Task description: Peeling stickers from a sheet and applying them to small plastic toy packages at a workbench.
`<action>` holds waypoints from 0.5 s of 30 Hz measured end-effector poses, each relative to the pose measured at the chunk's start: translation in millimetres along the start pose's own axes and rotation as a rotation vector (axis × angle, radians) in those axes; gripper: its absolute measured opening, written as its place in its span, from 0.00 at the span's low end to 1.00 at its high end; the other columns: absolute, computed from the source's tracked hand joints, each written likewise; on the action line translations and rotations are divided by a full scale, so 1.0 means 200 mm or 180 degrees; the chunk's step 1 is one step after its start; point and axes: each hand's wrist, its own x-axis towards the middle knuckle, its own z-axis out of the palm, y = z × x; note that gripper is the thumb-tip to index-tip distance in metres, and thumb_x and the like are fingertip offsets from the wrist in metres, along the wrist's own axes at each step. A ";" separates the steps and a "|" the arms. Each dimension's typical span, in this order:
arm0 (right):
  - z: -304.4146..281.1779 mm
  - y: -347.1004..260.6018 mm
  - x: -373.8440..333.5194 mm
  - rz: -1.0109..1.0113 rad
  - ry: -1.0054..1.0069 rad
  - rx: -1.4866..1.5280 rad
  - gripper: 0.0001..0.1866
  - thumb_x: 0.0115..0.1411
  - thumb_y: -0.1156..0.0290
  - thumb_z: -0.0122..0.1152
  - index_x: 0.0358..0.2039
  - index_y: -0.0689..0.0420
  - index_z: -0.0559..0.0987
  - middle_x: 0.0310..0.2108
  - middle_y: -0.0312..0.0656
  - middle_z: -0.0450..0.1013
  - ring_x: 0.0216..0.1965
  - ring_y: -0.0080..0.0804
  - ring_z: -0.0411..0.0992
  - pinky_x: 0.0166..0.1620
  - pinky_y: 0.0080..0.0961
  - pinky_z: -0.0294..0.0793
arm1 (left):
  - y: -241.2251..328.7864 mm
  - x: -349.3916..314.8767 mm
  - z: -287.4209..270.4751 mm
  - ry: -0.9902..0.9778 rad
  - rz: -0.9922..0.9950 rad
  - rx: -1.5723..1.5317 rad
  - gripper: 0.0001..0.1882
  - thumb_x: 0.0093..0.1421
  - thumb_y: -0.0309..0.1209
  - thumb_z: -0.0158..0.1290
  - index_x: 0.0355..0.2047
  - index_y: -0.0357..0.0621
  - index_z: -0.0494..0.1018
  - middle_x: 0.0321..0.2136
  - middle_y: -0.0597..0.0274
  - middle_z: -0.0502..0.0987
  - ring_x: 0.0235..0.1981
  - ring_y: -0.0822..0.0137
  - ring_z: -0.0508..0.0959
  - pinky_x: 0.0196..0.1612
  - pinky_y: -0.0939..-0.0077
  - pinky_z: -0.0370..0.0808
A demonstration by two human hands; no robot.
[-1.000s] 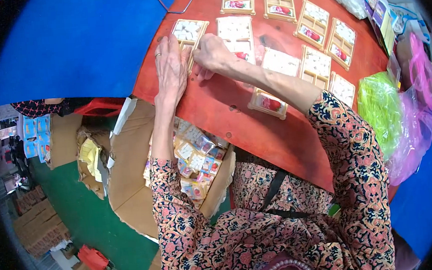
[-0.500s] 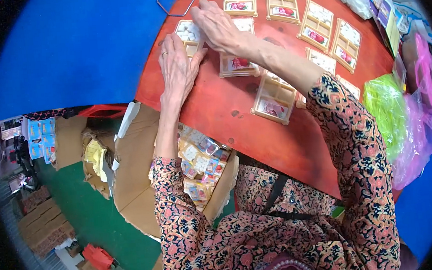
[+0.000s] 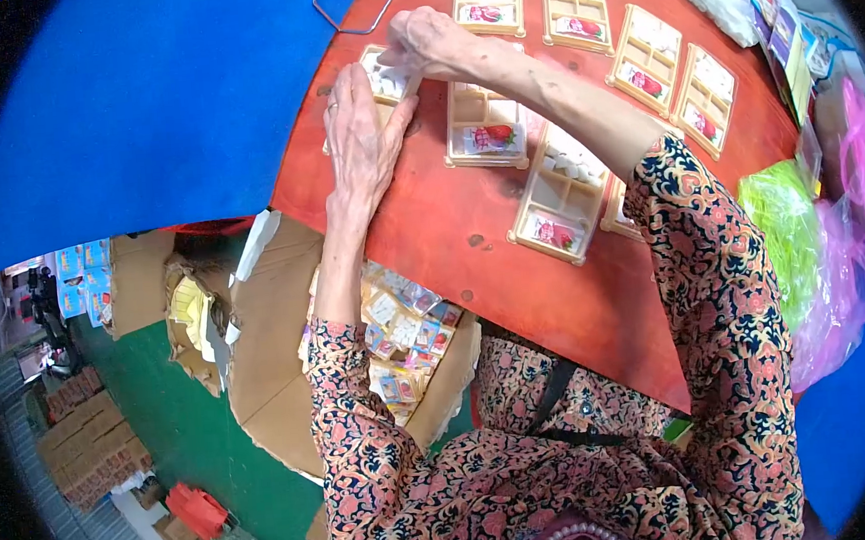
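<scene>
At the table's far left edge, a small cream compartment tray holds white block-like pieces. My left hand spans its near end, with long fingers along the left side and the thumb at the right, steadying it. Over the far right corner of that tray, my right hand has its fingers curled down onto the white pieces; what the fingertips hold is hidden. To the right sits a stack of similar trays with a strawberry-print packet on top. Another tray with white pieces and a packet lies nearer to me.
More filled trays stand in rows across the red tabletop. A metal wire loop lies at the far left edge. Green and pink plastic bags bunch at the right. Below, an open carton contains many small packets.
My right hand has come slightly nearer, down onto the tray's corner, its fingers more curled. My left hand stays on the tray. The whole view has shifted a little.
</scene>
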 end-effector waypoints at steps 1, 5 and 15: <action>-0.03 -0.02 0.00 -0.0032 -0.0012 0.0029 0.16 0.49 0.61 0.60 0.26 0.63 0.73 0.26 0.55 0.72 0.33 0.52 0.71 0.37 0.41 0.71 | 0.00 0.00 0.00 0.0009 -0.0007 -0.0002 0.34 0.51 0.39 0.56 0.51 0.27 0.58 0.51 0.37 0.61 0.51 0.43 0.63 0.51 0.55 0.62; 0.02 0.03 -0.04 -0.0760 0.0376 -0.0437 0.08 0.46 0.68 0.58 0.22 0.61 0.76 0.23 0.52 0.71 0.30 0.47 0.72 0.33 0.36 0.73 | -0.01 -0.06 0.02 0.0119 0.0251 0.0543 0.33 0.54 0.41 0.52 0.53 0.30 0.57 0.53 0.39 0.60 0.55 0.44 0.60 0.53 0.53 0.58; 0.11 -0.23 -0.22 -0.0514 0.0442 -0.1587 0.10 0.44 0.71 0.53 0.26 0.62 0.76 0.31 0.43 0.67 0.38 0.35 0.65 0.33 0.27 0.66 | 0.01 -0.23 -0.07 -0.0328 -0.0514 0.0717 0.32 0.60 0.39 0.45 0.60 0.39 0.49 0.60 0.41 0.47 0.62 0.45 0.47 0.60 0.48 0.45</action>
